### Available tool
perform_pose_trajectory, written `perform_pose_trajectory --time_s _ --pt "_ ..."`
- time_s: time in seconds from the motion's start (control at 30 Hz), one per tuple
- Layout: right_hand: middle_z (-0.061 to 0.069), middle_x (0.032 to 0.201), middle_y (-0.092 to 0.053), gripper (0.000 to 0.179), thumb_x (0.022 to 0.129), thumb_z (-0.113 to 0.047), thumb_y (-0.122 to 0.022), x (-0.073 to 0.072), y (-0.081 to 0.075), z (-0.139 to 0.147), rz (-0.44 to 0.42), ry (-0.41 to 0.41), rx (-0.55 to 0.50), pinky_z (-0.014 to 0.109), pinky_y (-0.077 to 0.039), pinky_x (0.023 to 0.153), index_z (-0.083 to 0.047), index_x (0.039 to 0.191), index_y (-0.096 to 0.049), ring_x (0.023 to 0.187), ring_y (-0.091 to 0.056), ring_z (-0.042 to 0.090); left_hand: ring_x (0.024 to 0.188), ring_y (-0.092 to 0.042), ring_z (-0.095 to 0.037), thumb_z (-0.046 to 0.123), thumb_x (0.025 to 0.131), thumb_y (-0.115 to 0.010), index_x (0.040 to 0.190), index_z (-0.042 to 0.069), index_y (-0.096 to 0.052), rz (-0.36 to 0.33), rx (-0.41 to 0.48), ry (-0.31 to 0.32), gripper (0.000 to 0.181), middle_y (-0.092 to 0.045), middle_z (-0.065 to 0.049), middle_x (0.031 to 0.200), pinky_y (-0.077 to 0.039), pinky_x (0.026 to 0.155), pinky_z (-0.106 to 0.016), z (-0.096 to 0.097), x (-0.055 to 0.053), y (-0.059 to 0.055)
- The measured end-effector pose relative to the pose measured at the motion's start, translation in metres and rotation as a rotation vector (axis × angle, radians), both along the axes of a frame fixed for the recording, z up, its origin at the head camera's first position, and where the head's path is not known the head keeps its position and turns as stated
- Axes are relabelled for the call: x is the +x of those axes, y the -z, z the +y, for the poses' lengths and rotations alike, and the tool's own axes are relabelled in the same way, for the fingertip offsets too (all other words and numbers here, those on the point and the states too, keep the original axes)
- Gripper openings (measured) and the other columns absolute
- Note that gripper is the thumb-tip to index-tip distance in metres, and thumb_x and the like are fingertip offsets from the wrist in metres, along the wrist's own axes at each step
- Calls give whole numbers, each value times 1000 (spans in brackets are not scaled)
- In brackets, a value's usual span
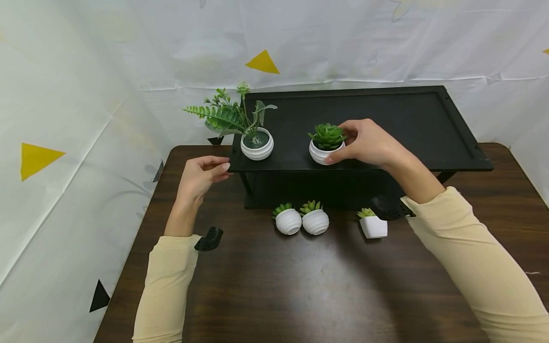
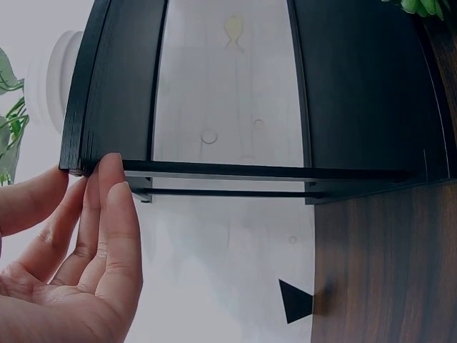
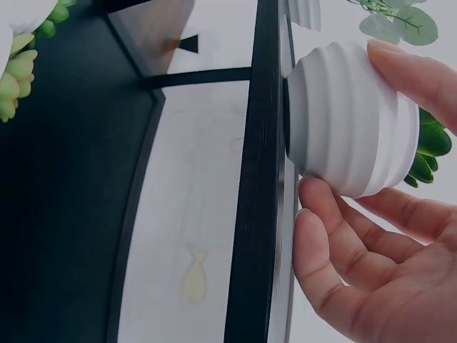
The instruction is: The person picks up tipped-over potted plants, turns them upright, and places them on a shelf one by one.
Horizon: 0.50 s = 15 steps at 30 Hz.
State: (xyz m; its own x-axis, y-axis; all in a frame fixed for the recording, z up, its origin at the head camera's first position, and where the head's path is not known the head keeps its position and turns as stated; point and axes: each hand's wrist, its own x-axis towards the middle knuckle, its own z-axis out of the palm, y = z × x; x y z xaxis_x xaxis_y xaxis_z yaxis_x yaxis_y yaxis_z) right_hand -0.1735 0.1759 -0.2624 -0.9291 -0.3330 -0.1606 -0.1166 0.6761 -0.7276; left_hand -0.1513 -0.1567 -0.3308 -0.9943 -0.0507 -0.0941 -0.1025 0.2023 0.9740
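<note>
My right hand (image 1: 368,140) holds a green succulent in a round ribbed white pot (image 3: 343,118), thumb on one side and fingers on the other. The pot's base is at the top board of a black two-tier shelf (image 1: 386,124), near its front edge. With thumb and fingertips, my left hand (image 1: 199,178) pinches the front left corner of that top board; the left wrist view shows the thumb on one face and fingers on the other. Close to this corner, a taller leafy potted plant (image 1: 257,145) stands on the board in a white pot.
Two round white pots with succulents (image 1: 288,222) lie tilted on the dark wooden table (image 1: 274,295), before the lower tier. To their right is a square white pot with a succulent (image 1: 374,227). A white patterned sheet (image 1: 343,43) hangs behind and to the left.
</note>
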Motion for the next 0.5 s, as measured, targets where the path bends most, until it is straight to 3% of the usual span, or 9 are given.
perform_pose_trajectory --time_s 0.27,0.5 --pt "14 104 -52 68 72 -25 -78 -6 0 -9 -30 -3 -5 35 -43 69 0 128 -47 88 -45 25 69 -64 -10 3 87 -61 109 -11 -60 -1 4 3 26 -60 -10 94 -54 76 -30 0 1 0" --pt "16 125 -44 78 72 -24 -78 -9 -1 -15 -61 -7 -18 42 -43 81 1 135 -39 102 -42 28 69 -64 -10 3 87 -62 109 -11 -60 -5 7 7 27 -60 -8 92 -54 78 -31 0 1 0"
